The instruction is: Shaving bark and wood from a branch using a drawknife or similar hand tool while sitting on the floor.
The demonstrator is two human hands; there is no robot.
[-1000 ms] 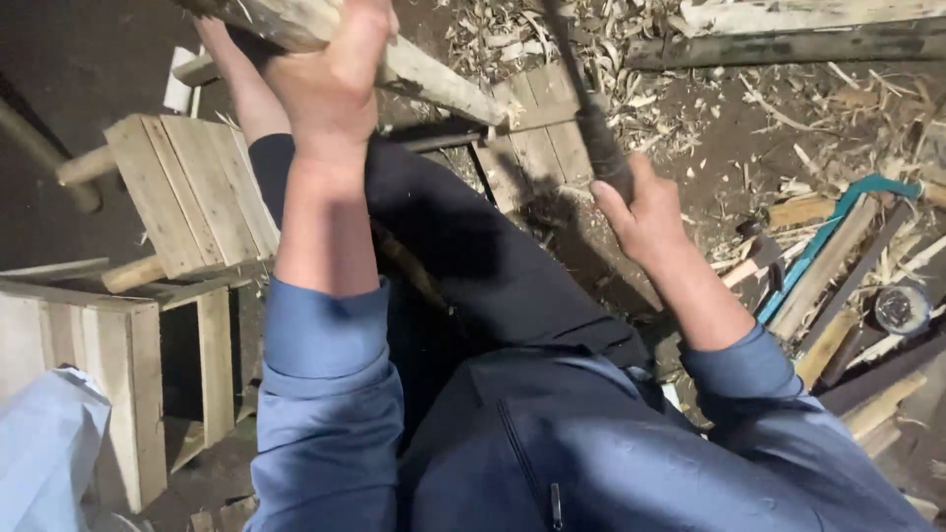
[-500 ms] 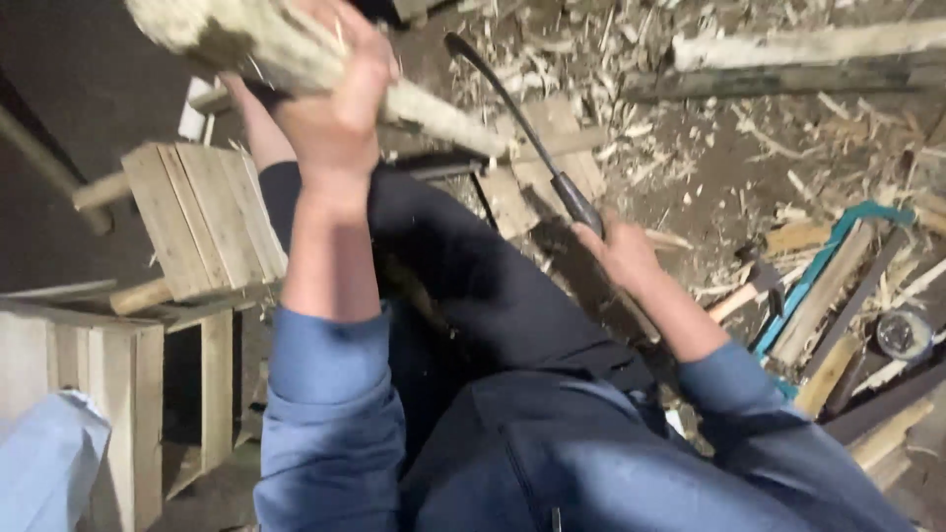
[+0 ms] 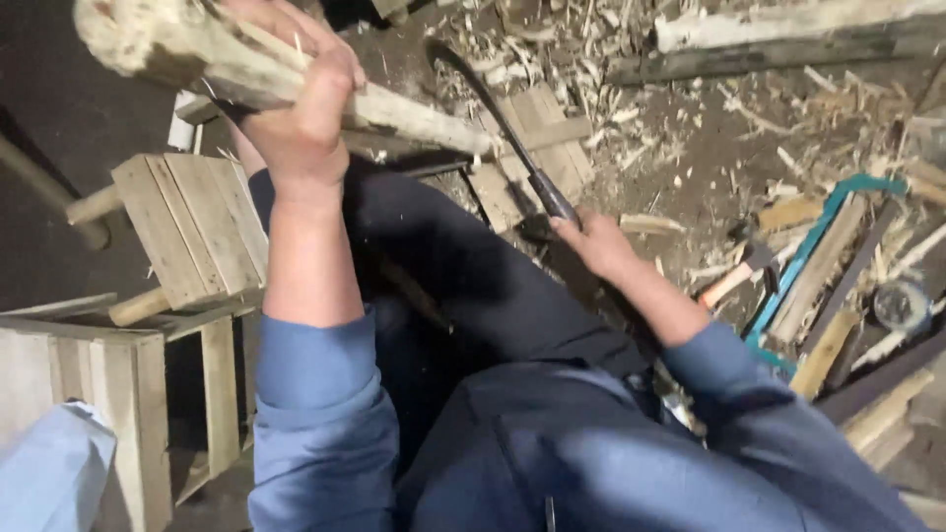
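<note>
Head view, I log: left hand (image 3: pixel 301 108) fingers wrapped tight round pale rough wooden log (image 3: pixel 286 84); right hand (image 3: pixel 596 246) closed on dark curved-blade knife (image 3: pixel 503 123), blade touching log tip.

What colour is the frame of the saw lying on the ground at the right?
Teal, a blue-green; the saw frame shows clearly in the head view, lying among wood chips.

The right hand (image 3: pixel 596 246) now lifts the curved dark blade (image 3: pixel 493 118) off the floor, its tip close to the wooden pole (image 3: pixel 296 89). The left hand (image 3: pixel 301 108) draws that pole nearer the camera, its rough end looming larger.
</note>
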